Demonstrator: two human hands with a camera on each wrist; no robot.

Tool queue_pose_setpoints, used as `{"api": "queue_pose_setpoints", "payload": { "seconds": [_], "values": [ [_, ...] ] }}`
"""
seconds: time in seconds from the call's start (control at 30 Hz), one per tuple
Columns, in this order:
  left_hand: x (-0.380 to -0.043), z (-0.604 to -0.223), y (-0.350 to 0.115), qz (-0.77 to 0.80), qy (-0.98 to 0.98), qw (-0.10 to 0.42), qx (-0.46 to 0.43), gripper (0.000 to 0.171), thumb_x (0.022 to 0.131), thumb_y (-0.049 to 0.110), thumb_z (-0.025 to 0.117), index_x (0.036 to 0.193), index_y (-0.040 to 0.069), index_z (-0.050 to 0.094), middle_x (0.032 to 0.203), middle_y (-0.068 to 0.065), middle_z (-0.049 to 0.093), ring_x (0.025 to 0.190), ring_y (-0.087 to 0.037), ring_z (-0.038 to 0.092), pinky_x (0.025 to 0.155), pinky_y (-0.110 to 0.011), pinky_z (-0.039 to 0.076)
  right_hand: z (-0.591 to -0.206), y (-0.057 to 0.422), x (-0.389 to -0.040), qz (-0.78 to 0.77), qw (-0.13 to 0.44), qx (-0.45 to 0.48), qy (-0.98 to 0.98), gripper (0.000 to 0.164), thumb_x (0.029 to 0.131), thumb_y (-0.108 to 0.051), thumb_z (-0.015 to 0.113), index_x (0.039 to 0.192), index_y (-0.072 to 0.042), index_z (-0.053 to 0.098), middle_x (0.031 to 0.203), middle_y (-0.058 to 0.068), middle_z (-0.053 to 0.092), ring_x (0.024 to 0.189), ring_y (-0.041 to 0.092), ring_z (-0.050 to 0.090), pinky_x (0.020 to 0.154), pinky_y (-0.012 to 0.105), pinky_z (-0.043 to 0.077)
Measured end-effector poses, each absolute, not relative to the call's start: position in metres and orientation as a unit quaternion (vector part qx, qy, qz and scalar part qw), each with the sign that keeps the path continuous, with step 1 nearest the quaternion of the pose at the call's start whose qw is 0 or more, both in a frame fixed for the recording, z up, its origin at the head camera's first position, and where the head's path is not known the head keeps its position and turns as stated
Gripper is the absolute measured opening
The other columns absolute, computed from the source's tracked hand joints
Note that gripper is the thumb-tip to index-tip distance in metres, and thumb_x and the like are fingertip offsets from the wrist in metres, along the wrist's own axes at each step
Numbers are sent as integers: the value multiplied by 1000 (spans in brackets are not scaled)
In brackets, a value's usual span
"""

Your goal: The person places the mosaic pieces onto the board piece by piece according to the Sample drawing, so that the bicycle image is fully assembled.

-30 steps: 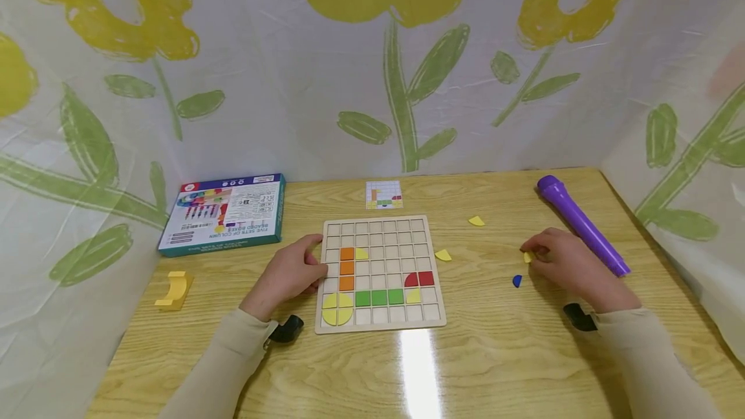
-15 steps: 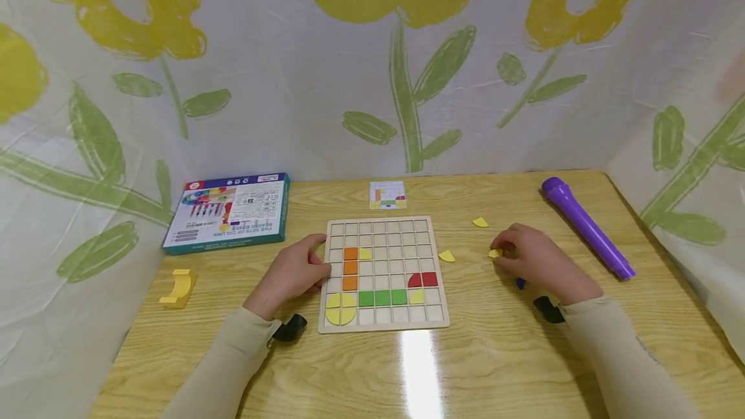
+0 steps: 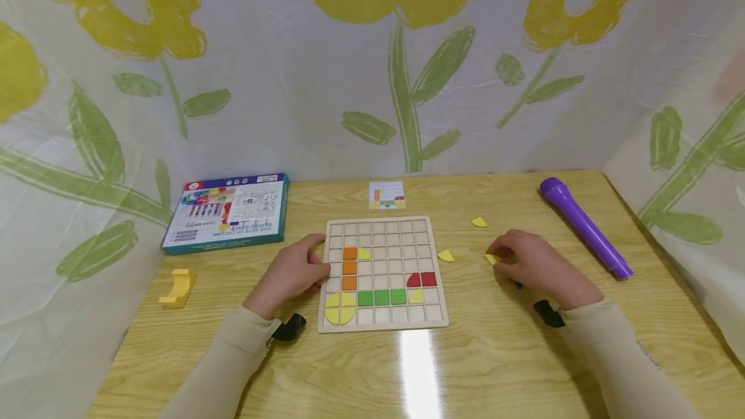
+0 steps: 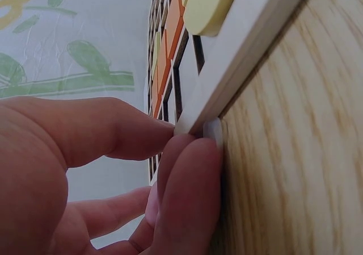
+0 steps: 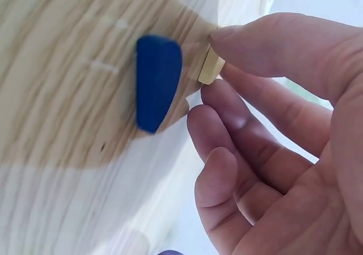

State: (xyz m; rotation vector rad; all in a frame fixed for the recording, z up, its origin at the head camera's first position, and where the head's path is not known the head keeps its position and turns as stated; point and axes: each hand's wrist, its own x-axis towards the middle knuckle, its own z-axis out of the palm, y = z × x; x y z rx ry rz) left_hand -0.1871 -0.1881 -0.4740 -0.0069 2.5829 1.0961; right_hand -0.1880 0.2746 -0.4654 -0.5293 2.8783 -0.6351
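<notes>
My left hand [image 3: 293, 273] pinches the left edge of a wooden grid board [image 3: 384, 324], thumb and fingertips at its rim in the left wrist view. On the board lie orange squares [image 3: 349, 268], green squares [image 3: 381, 297], red pieces [image 3: 428, 279] and yellow quarter-circles [image 3: 340, 309]. To the right of the board, my right hand [image 3: 532, 267] pinches a small yellow quarter-circle tile [image 5: 211, 66] between thumb and fingers, low over the table. A blue half-circle tile [image 5: 157, 84] lies beside that hand, mostly hidden by it in the head view.
Two loose yellow quarter-circles, a nearer tile [image 3: 445, 256] and a farther tile [image 3: 479, 222], lie right of the board. Behind it is a pattern card [image 3: 387, 195]. A purple microphone [image 3: 586, 228] lies right, a flat box [image 3: 227, 213] and a yellow curved block [image 3: 178, 288] left.
My right hand has moved left toward the board with the yellow tile, mostly in the first half second, and now partly covers the blue tile. My left hand has stayed on the board's edge.
</notes>
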Motion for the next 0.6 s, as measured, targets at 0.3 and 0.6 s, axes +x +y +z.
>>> {"api": "queue_pose_setpoints", "payload": {
  "seconds": [0.3, 0.6],
  "values": [
    [-188, -476, -187, 384, 908, 169, -2, 74, 95, 19, 72, 164, 14, 44, 97, -8, 69, 70, -18, 68, 62, -30, 53, -466, 266, -190, -214, 71, -177, 958, 23, 92, -15, 81, 114, -11, 78, 104, 2, 71, 93, 17, 62, 90, 44, 55],
    [-187, -475, -189, 387, 906, 171, -4, 74, 95, 18, 72, 164, 13, 44, 97, -9, 67, 71, -18, 67, 63, -30, 53, -461, 236, -184, -221, 96, -172, 955, 22, 93, -20, 82, 112, -10, 78, 106, 2, 76, 96, 17, 66, 95, 47, 59]
  ]
}}
